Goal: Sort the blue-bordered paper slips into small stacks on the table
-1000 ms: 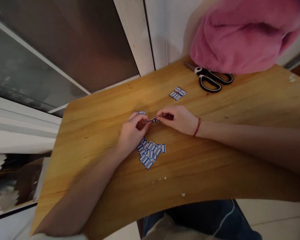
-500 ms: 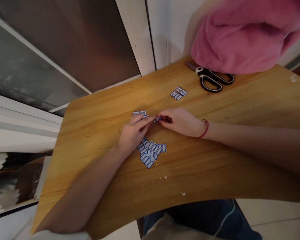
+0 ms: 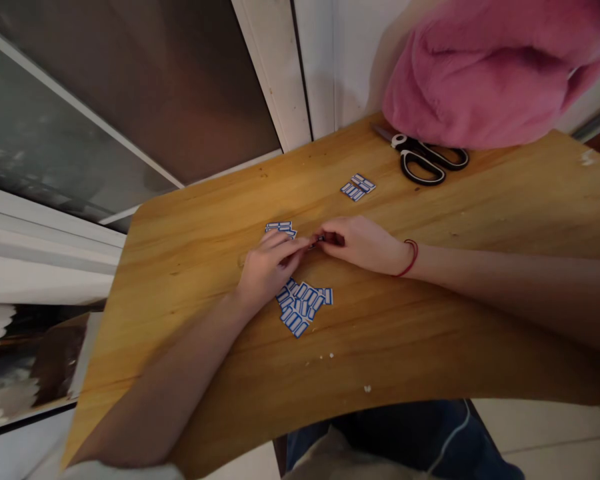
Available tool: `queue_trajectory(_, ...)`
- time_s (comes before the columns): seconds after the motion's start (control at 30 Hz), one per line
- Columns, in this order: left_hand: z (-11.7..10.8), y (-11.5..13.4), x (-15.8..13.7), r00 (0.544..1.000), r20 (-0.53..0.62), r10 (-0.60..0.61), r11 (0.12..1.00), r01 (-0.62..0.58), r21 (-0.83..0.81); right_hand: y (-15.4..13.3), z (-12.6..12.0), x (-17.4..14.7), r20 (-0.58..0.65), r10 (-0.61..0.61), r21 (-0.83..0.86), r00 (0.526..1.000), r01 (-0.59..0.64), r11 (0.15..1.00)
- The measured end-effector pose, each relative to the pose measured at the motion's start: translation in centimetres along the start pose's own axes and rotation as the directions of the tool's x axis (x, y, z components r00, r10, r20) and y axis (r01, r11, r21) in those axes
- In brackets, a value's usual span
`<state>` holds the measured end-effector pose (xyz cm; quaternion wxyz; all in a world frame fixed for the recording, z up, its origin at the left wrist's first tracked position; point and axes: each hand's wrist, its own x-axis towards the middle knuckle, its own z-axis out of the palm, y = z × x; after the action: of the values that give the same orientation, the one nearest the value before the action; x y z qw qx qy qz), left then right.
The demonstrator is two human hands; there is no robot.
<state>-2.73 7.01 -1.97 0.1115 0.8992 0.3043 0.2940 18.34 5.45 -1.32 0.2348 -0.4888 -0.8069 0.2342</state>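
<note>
My left hand (image 3: 269, 268) and my right hand (image 3: 364, 245) meet over the middle of the table, fingertips pinched together. Between them is a small piece of blue-bordered label sheet (image 3: 321, 239), mostly covered by the fingers. Just below my left hand lies a loose, overlapping pile of white label pieces with blue borders (image 3: 300, 305). Several similar label pieces (image 3: 281, 226) stick out beyond my left fingers, partly hidden by them. A red string bracelet (image 3: 411, 259) circles my right wrist.
Farther back sits a small group of label pieces (image 3: 358, 187). Black-handled scissors (image 3: 425, 160) lie near a pink plush item (image 3: 480, 80) at the back right. Tiny white scraps (image 3: 367, 388) dot the wooden table (image 3: 430, 333) near its front edge. A wall and glass panel border the back.
The held label piece shows less between my fingertips than before, seeming to have tilted or folded. My hands have barely moved, and the pieces on the table are unchanged.
</note>
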Motion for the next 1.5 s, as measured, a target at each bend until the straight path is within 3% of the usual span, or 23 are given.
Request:
queue_trajectory(0.17,-0.02,0.31,-0.17,0.994,0.106,0.009,0.994,-0.021,0.104,-0.14,-0.16,-0.01,0.014,-0.018,-0.009,1.000,0.018,1.000)
queue_trajectory(0.23,-0.06,0.48,-0.27,0.997,0.082,-0.009,0.995,0.001,0.101,-0.17,-0.15,0.00,0.019,-0.008,-0.015,1.000,0.009,1.000)
queue_trajectory(0.33,-0.08,0.65,-0.32,0.988,-0.004,-0.152,0.985,0.152,0.076,-0.11,-0.05,0.06,0.018,0.034,-0.029,0.999,-0.034,0.999)
queue_trajectory(0.4,-0.07,0.70,-0.23,0.969,0.028,-0.244,0.969,0.243,0.054,-0.05,0.01,0.09,0.018,0.025,-0.008,1.000,-0.025,1.000)
queue_trajectory(0.5,-0.01,0.71,0.07,0.956,0.129,-0.263,0.963,0.268,-0.025,-0.02,0.06,0.08,0.019,-0.006,0.025,1.000,0.006,1.000)
queue_trajectory(0.73,0.15,0.41,0.44,0.934,0.126,-0.335,0.909,0.356,-0.217,-0.16,0.04,-0.02,0.026,-0.014,-0.001,1.000,0.014,1.000)
queue_trajectory(1.13,0.20,0.50,0.57,0.919,0.168,-0.356,0.886,0.389,-0.254,-0.27,-0.02,-0.02,0.055,-0.030,-0.040,0.998,0.032,0.999)
queue_trajectory(1.5,0.20,0.47,0.37,0.921,0.163,-0.353,0.888,0.385,-0.251,0.15,0.10,-0.02,-0.007,-0.024,0.104,1.000,0.025,0.994)
